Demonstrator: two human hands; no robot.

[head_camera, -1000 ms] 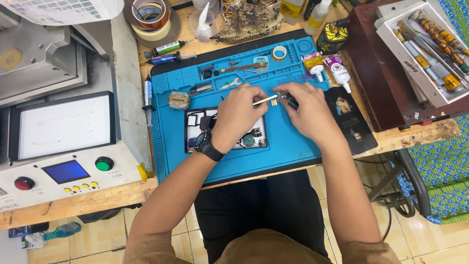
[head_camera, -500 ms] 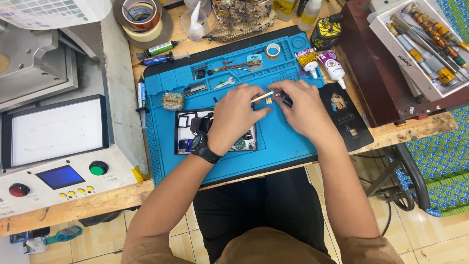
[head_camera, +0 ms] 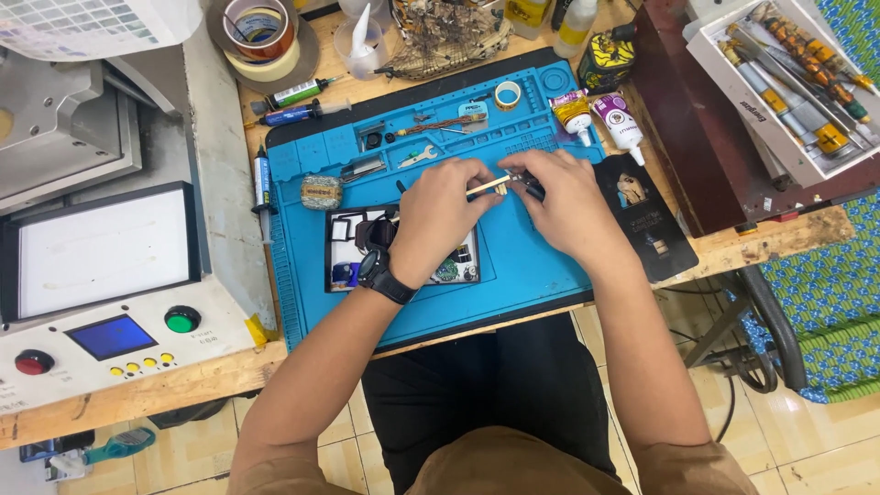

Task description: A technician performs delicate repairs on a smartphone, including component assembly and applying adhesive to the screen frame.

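Over the blue work mat [head_camera: 513,266] my left hand [head_camera: 438,220], with a black wristwatch, pinches a thin pale stick-like tool [head_camera: 488,185]. My right hand [head_camera: 566,206] meets it at the tool's right end, fingers closed on a small dark part [head_camera: 529,181]. Below my left hand lies an opened phone [head_camera: 353,246] with its circuit board showing, partly hidden by my wrist.
A grey machine with a screen, green and red buttons [head_camera: 101,284] fills the left. Tape rolls [head_camera: 259,29], syringes [head_camera: 293,103], glue tubes [head_camera: 616,124], a black card [head_camera: 646,215] and a white tray of tools [head_camera: 793,78] ring the mat. A wire tangle [head_camera: 449,32] sits behind.
The view has shifted slightly; both hands stay together at the thin tool over the mat, with no clear change in grip.
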